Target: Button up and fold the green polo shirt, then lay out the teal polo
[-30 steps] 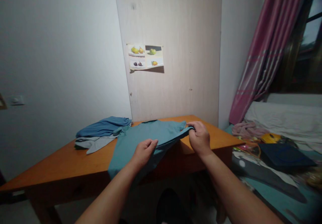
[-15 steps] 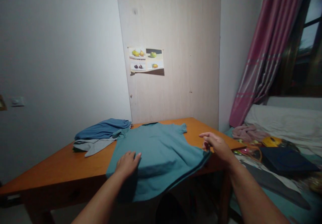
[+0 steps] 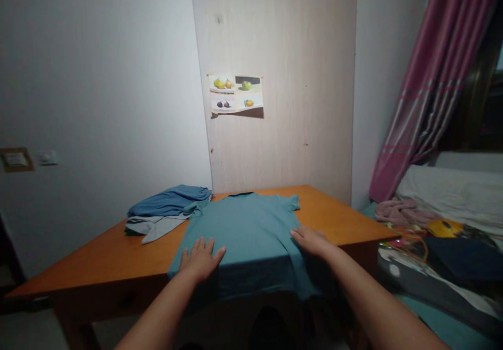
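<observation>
A teal cotton T-shirt (image 3: 247,229) lies spread at centre frame on the orange wooden bench (image 3: 110,253), its hem draping over the near edge. The left hand (image 3: 201,258) and right hand (image 3: 312,240) both press flat on it, fingers spread, gripping nothing. Folded blue and grey clothes (image 3: 165,211) sit just left.

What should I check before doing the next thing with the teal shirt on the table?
1. Teal shirt spread flat on the table: ok.
2. Left hand flat on the shirt: ok.
3. Right hand flat at the shirt's right edge: ok.
4. Hem fully on the table: not ok, it hangs over the front edge.
5. Blue and grey clothes clear of the shirt: not ok, they touch its sleeve.
</observation>
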`<action>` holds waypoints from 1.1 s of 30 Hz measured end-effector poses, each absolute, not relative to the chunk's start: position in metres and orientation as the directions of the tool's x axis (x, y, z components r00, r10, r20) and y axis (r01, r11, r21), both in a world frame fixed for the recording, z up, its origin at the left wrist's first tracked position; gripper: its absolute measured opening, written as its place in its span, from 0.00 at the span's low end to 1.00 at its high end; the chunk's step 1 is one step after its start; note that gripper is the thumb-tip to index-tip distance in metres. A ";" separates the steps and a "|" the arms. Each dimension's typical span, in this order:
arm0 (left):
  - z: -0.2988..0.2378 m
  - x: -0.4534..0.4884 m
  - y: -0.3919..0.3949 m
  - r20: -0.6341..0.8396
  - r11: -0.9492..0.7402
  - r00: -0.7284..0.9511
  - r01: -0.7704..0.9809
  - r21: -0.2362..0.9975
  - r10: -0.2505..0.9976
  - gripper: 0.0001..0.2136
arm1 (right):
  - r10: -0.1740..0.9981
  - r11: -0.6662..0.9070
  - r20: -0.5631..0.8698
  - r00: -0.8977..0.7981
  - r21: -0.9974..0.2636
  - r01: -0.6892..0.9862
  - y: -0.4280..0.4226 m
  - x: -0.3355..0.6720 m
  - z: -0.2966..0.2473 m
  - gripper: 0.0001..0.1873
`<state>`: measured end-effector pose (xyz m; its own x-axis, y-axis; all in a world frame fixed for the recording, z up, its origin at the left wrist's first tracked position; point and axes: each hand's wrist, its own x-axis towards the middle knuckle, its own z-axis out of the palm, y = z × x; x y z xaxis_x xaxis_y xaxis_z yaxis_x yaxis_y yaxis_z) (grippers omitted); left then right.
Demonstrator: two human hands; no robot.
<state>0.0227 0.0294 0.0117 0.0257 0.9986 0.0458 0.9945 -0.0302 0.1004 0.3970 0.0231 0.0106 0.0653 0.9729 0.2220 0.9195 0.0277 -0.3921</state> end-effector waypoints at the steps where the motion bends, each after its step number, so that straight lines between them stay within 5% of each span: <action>1: 0.012 0.020 0.029 0.038 -0.021 0.017 0.995 0.102 0.999 0.40 | 0.982 -0.016 0.171 0.080 -0.344 0.939 0.027 0.398 0.006 0.26; 11: 0.014 0.007 0.022 0.033 -0.038 0.034 0.991 0.128 0.999 0.40 | 0.959 -0.189 0.160 0.232 -0.247 0.950 0.042 0.412 0.016 0.25; 18: 0.029 0.007 0.044 0.234 -0.136 0.120 0.989 0.050 0.965 0.30 | 0.932 0.015 0.340 0.124 -0.380 0.925 0.080 0.404 0.018 0.24; 23: 0.018 0.005 0.068 0.096 -0.110 0.102 0.990 0.084 0.990 0.37 | 0.981 0.017 0.191 0.038 -0.280 0.960 0.110 0.408 -0.005 0.32; 33: 0.010 0.025 0.091 0.013 -0.062 0.061 0.989 0.132 0.998 0.42 | 0.970 -0.222 0.068 0.235 -0.163 0.961 0.135 0.437 -0.022 0.39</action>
<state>0.0247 0.0908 0.0102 0.0610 0.9981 0.0126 0.9893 -0.0621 0.1317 0.4368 0.1346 -0.0221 0.2352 0.9695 0.0682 0.9614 -0.2218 -0.1627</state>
